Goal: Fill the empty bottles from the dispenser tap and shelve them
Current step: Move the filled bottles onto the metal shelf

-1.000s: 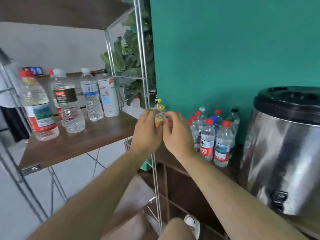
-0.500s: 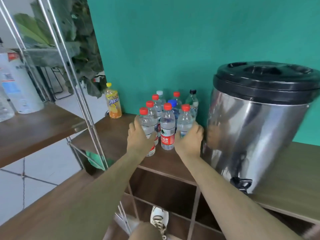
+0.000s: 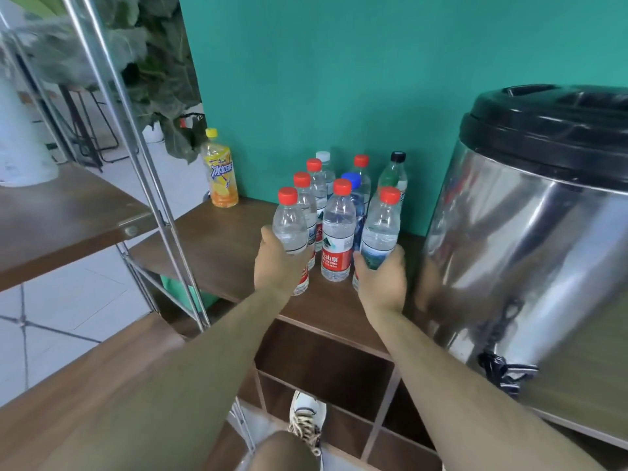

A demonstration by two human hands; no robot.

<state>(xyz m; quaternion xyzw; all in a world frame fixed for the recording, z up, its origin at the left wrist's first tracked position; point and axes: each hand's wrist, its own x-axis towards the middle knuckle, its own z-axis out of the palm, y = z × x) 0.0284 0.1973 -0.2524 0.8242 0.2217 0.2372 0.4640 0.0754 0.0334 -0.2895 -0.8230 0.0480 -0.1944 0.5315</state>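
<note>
Both hands are closed around bottles at the front of the group. The left hand (image 3: 277, 266) wraps its fingers around the lower body of the front-left bottle (image 3: 289, 222), and the right hand (image 3: 382, 280) holds the front-right bottle (image 3: 380, 226) in the same way. Both bottles have red caps, stand upright with the long axis vertical, and look clear and empty. I cannot tell if their bases are already off the table (image 3: 217, 239), because the hands cover them.

Between the two hands stands a red-labelled bottle (image 3: 338, 236), nearly touching both held ones, and behind it the remaining bottles are packed closely.

The relation that matters next, I think, is the tap (image 3: 503, 370). It lies to the right of the right hand and lower, toward the person, at the foot of the steel dispenser (image 3: 530, 253). The dispenser's wall is just beside the right hand, so this hand is clearly the nearer one. The left hand would have to cross over.

To the left of the left hand, a wooden shelf (image 3: 68, 212) on a metal frame waits for the filled bottles. A yellow iced-tea bottle (image 3: 220, 171) stands alone, beyond the left hand, near the green wall (image 3: 339, 79).
</note>
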